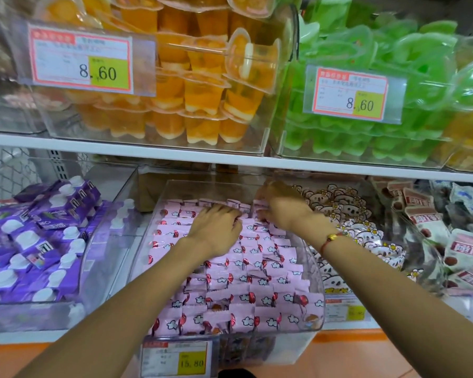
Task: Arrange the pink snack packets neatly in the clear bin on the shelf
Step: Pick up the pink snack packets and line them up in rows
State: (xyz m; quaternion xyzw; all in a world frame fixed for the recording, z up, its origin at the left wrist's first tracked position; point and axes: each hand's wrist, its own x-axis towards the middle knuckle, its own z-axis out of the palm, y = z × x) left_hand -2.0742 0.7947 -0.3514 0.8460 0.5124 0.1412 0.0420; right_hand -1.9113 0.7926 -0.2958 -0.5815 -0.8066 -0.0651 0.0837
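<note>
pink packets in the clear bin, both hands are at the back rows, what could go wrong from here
1. The pink packets are heaped close to the clear bin's curved side wall, so a push from the right hand may spill some toward the koala-print packs.
2. Both forearms cross the tidy front rows; dragging the left hand back could ruffle them.
3. The right hand is blurred, so its grip is uncertain and a packet might drop.

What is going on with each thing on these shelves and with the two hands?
left hand: resting on the pink snack packets, fingers bent
right hand: blurred, at the back rows of packets
pink snack packets: lying in rows, filling the bin
clear bin: open on top, full
orange jelly cups: stacked in a bin above
green jelly cups: stacked in a bin above
purple packs: piled in the bin beside
</note>
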